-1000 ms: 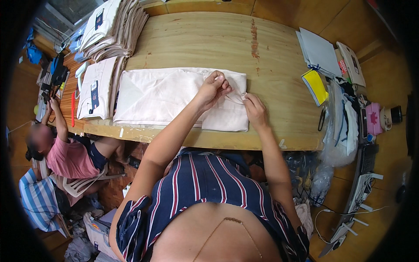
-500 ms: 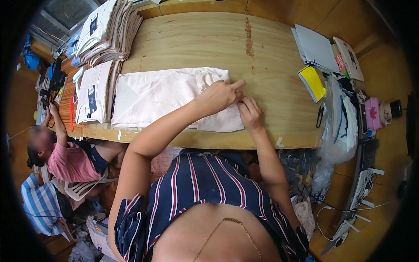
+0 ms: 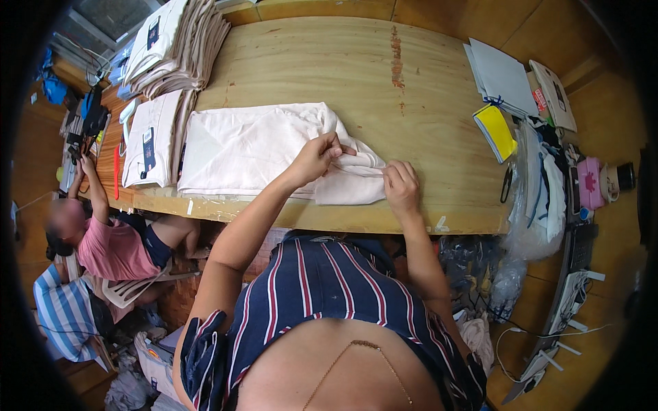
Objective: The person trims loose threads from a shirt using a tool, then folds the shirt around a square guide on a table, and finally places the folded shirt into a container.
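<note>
A pale cream garment point(image 3: 253, 147), folded into a long shape, lies across the front of the wooden table point(image 3: 308, 65). Its right end is gathered into loose folds that taper toward my right hand. My left hand point(image 3: 320, 157) is closed on the cloth near the top of those folds, one finger stretched along it. With fingers pinched, my right hand point(image 3: 401, 185) grips the right tip of the garment. Just left of it sits a short stack of folded cream garments point(image 3: 161, 120) with a dark tag on top.
A taller stack of folded garments point(image 3: 171, 51) stands at the back left. White sheets point(image 3: 504, 75), a yellow-covered pad point(image 3: 495, 133) and plastic bags point(image 3: 531, 205) line the right side. A person in a pink shirt point(image 3: 113, 246) sits at the left.
My left hand has moved left and a little down, away from my right hand. The garment's right end, squarer before, is now bunched and drawn to a point.
</note>
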Available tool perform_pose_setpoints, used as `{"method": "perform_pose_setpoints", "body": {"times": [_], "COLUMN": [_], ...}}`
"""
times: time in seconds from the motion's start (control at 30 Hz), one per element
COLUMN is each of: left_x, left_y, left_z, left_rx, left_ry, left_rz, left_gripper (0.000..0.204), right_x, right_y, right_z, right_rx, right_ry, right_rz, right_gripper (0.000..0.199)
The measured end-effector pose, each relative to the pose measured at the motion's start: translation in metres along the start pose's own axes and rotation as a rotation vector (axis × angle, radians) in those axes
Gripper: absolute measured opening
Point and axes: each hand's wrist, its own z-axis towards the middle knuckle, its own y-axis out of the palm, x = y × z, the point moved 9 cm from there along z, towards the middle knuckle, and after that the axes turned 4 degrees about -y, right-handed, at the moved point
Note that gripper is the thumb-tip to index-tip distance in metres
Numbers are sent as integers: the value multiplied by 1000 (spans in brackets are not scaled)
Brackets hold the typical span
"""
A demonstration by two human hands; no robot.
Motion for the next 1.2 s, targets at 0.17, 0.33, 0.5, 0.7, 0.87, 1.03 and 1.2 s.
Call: {"method": "perform_pose_setpoints", "body": {"times": [0.17, 0.33, 0.5, 0.7, 0.87, 1.03, 1.2], "left_x": [-8, 40, 34, 1, -19, -26, -36], "left_y": [8, 25, 31, 12, 1, 12, 13], "left_z": [-17, -52, -46, -41, -39, -38, -38], "left_rx": [1, 228, 160, 309, 259, 113, 60], "left_ry": [118, 426, 365, 358, 164, 8, 2], "left_rz": [-77, 707, 889, 652, 78, -257, -284], "left_gripper": [10, 10, 13, 10, 7, 18, 15], "right_x": [17, 169, 235, 266, 244, 132, -9], "right_y": [-4, -132, -164, -158, -142, -84, -13], "right_z": [-12, -64, -113, -123, -114, -38, 28], "right_rx": [-123, -91, -22, -123, -314, 25, -316], "right_ry": [111, 846, 1011, 962, 1087, 544, 317], "right_rz": [-75, -977, -1052, -885, -692, -67, 47], "right_gripper": [7, 31, 38, 31, 31, 44, 32]}}
